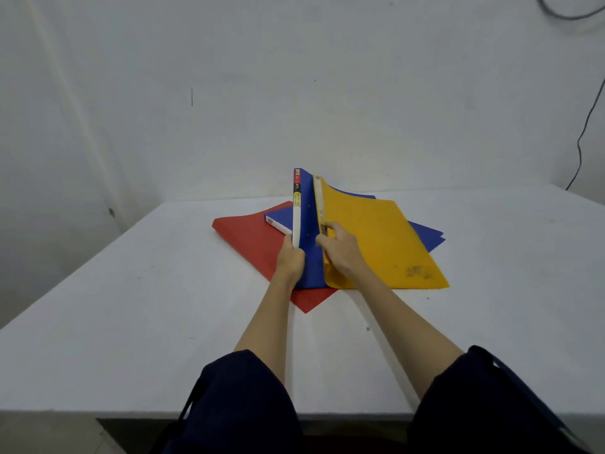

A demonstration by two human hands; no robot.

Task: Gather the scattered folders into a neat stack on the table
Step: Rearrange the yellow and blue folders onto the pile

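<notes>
Near the middle of the white table (pixel 131 322) lies a red folder (pixel 248 237). On it stands a blue folder (pixel 309 224) tilted up on its edge, its labelled white spine upward; my left hand (pixel 289 257) grips that spine near its lower end. My right hand (pixel 340 249) holds the spine of a yellow folder (pixel 379 244), which leans to the right beside the blue one. A second blue folder (pixel 278 219) lies flat behind on the red one. More blue folder (pixel 429 234) shows under the yellow one on the right.
The table's far edge meets a white wall. A black cable (pixel 586 126) hangs down the wall at the right. My dark sleeves fill the bottom of the view, over the table's near edge (pixel 98 412).
</notes>
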